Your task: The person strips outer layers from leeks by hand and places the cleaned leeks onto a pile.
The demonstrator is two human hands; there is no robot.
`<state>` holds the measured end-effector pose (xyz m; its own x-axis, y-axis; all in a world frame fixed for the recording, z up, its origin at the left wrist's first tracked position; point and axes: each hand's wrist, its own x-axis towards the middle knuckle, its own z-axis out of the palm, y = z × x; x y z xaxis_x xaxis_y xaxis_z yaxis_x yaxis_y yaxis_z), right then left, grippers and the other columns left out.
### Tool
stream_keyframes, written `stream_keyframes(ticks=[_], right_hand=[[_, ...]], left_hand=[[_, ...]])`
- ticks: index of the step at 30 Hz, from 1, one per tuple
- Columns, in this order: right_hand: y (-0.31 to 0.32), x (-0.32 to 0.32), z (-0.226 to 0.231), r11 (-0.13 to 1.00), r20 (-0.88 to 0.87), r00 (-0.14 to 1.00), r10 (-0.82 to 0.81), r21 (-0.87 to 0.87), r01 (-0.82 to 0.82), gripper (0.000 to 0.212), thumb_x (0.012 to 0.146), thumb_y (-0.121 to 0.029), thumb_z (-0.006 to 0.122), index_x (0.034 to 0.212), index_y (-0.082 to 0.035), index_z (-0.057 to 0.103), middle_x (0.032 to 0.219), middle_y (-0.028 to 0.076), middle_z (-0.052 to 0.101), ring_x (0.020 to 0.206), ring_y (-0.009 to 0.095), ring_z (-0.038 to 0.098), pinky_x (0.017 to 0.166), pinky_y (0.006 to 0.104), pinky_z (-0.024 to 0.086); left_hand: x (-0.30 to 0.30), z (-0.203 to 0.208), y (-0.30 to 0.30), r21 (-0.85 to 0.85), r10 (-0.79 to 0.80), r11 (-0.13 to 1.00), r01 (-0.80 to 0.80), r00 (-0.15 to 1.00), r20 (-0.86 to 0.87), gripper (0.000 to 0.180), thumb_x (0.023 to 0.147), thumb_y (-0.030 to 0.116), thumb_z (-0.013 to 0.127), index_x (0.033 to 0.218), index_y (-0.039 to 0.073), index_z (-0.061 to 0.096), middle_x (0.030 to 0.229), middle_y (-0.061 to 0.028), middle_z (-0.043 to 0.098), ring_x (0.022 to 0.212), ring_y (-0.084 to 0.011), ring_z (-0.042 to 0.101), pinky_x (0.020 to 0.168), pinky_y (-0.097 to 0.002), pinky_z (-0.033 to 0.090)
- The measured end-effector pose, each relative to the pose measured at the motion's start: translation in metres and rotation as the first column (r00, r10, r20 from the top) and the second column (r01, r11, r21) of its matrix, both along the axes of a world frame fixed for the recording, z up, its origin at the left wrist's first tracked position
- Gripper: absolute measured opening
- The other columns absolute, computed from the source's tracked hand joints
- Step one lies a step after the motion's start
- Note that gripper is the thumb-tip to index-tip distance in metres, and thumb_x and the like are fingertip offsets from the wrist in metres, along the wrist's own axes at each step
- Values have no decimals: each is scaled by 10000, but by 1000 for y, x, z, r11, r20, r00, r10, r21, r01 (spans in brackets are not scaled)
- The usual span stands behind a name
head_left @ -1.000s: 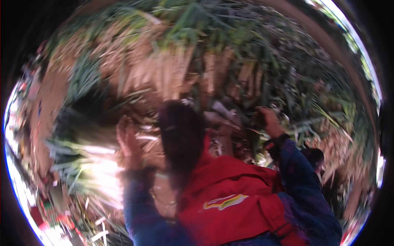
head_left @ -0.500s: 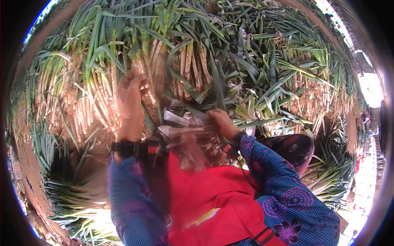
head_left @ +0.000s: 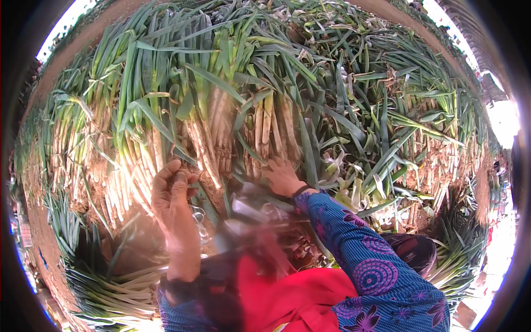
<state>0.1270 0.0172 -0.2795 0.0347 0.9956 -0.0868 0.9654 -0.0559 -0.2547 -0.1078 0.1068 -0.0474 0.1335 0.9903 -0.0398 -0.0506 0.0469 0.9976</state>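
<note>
Leeks with earthy white stalks and long green leaves lie in a wide row before me. My left hand (head_left: 174, 202) is raised at the near edge of the row, thumb and fingers curled together. Whether anything is between them cannot be made out. To its right, my right hand (head_left: 282, 177) reaches forward with fingers stretched out over the lower ends of a small bunch of leeks (head_left: 268, 127), and its fingertips are partly hidden there. Another group of leek stalks (head_left: 202, 141) lies between the two hands. Pale peeled leek skins (head_left: 249, 207) lie in front of my lap, blurred.
Loose green leaves and peelings (head_left: 337, 160) are heaped right of my right hand. More leeks (head_left: 119, 288) lie at the near left, and another pile (head_left: 434, 149) at the right. My red apron (head_left: 304, 293) and a dark patterned knee (head_left: 412, 254) border the near side.
My right hand has moved forward from the pale peelings to the leek stalks. The left hand sits lower in the view, still curled. The view has shifted slightly.
</note>
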Motion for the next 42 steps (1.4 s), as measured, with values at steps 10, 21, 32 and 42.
stream_keyframes(ticks=[10,21,32,42], right_hand=[[-178,9,-18,969,14,1000,14,-248,-10,259,758,-244,580,970,-98,613,908,100,546,927,300,556,785,484,417],[-73,-54,-23,899,-174,930,322,-252,-359,143,820,-208,525,888,-101,591,771,134,616,671,332,615,551,428,489],[106,-156,-36,786,-830,-9,-557,-530,318,487,836,-288,637,1184,34,525,1048,172,591,897,226,587,750,342,461],[141,-144,50,871,-751,-555,-357,-482,92,344,887,-361,603,1092,-93,534,827,67,561,639,165,554,522,287,429]], left_hand=[[-8,12,0,12,116,993,-118,986,121,184,943,114,514,1093,43,596,886,-27,625,798,-118,620,699,-238,466],[-27,28,-8,5,131,991,-136,963,235,219,931,151,541,1120,48,586,919,-39,629,860,-156,621,749,-278,469],[-40,37,1,-97,259,964,-246,952,160,191,923,96,493,1072,14,579,871,-50,609,786,-143,598,722,-263,460],[-33,28,0,-172,207,969,-176,962,179,176,921,93,534,1079,26,571,855,-27,604,785,-132,608,719,-260,471]])
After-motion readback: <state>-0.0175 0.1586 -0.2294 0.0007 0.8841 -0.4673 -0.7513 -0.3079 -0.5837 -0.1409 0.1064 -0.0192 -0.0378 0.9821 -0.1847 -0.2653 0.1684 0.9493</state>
